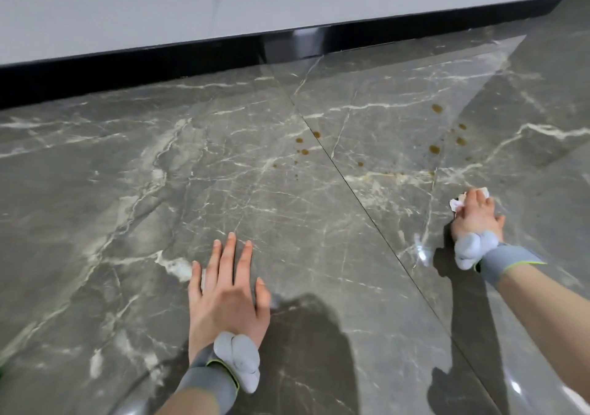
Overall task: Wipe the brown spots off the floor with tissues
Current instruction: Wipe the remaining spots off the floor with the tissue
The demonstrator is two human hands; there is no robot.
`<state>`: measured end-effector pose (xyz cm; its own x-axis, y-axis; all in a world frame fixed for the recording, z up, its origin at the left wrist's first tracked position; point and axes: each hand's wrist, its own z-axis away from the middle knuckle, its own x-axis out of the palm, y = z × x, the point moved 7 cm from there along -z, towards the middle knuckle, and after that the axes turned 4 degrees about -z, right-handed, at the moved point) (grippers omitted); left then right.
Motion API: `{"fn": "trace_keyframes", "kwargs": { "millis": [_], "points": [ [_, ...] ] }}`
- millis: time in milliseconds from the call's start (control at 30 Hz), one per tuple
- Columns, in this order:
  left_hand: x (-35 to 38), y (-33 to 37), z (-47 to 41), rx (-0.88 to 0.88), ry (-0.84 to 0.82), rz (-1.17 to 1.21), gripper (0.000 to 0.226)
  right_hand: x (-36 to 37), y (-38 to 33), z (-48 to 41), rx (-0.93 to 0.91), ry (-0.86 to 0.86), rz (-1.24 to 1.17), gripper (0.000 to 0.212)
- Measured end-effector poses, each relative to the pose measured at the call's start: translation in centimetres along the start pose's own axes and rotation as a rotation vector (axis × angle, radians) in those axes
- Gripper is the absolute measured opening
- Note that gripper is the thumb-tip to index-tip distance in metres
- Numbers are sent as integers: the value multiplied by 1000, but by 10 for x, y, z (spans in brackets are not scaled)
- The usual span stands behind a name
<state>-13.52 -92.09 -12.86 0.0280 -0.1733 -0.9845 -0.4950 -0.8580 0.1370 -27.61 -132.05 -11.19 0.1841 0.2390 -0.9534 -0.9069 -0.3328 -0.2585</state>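
Several brown spots lie on the grey marble floor (159, 191): one cluster (301, 151) by the tile joint and another (447, 133) further right. My right hand (475, 219) presses a crumpled white tissue (457, 203) flat on the floor, below and to the right of the right cluster. The tissue shows at my fingertips, mostly covered by the hand. My left hand (228, 290) rests flat on the floor with fingers spread and straight, holding nothing, well below the left cluster. Both wrists wear grey bands.
A black skirting board (191, 63) runs along the white wall (159, 5) at the far edge of the floor. A dark tile joint (367, 203) crosses diagonally between my hands. Shadows fall on the floor near my arms.
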Motion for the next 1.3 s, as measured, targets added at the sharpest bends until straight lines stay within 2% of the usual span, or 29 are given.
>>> {"fn": "trace_keyframes", "kwargs": {
  "millis": [100, 200, 333, 433, 500, 533, 700, 733, 800, 833, 900, 1000, 1067, 1133, 1200, 1233, 1300],
  "points": [
    [-1, 1, 0, 4, 7, -4, 57, 17, -37, 5, -40, -35, 12, 59],
    [-1, 1, 0, 6, 18, -8, 57, 46, -122, 41, -363, -78, 52, 69],
    [-2, 2, 0, -2, 15, 4, 58, 90, -239, 141, -932, -259, 94, 70],
    [-1, -1, -1, -2, -3, -11, 59, 103, -263, 176, -1091, -331, 76, 57],
    [-1, -2, -2, -5, -27, -26, 59, 96, -247, 145, -1014, -297, 50, 59],
    [-1, -3, -1, -10, -31, -31, 59, 90, -229, 119, -911, -252, 20, 59],
    [1, -2, -1, -15, -43, -49, 58, 23, -78, 2, -163, 6, -41, 52],
    [1, 0, -1, -9, -37, -47, 58, 12, -60, -9, -45, 43, -45, 52],
    [2, 2, 0, 1, -32, -44, 57, 8, -58, -18, 68, 55, -35, 47],
    [2, 2, 0, 2, -37, -43, 57, 13, -73, -16, 69, 29, -29, 47],
    [4, 3, 1, -1, -54, -47, 56, 32, -127, -4, -82, -34, 4, 52],
    [4, 2, 1, -8, -58, -39, 55, 78, -237, 50, -529, -154, 59, 68],
    [3, 2, 1, -13, -58, -21, 55, 107, -291, 104, -831, -269, 86, 64],
    [2, -1, 0, -23, -52, -8, 55, 121, -312, 139, -1035, -325, 114, 56],
    [1, -1, 1, -21, -57, -3, 55, 111, -302, 127, -1059, -291, 124, 56],
    [1, -1, 0, -15, -57, -6, 55, 103, -288, 105, -980, -251, 115, 60],
    [2, 0, 0, -2, -62, -16, 55, 79, -238, 43, -678, -138, 64, 66]
  ]
}}
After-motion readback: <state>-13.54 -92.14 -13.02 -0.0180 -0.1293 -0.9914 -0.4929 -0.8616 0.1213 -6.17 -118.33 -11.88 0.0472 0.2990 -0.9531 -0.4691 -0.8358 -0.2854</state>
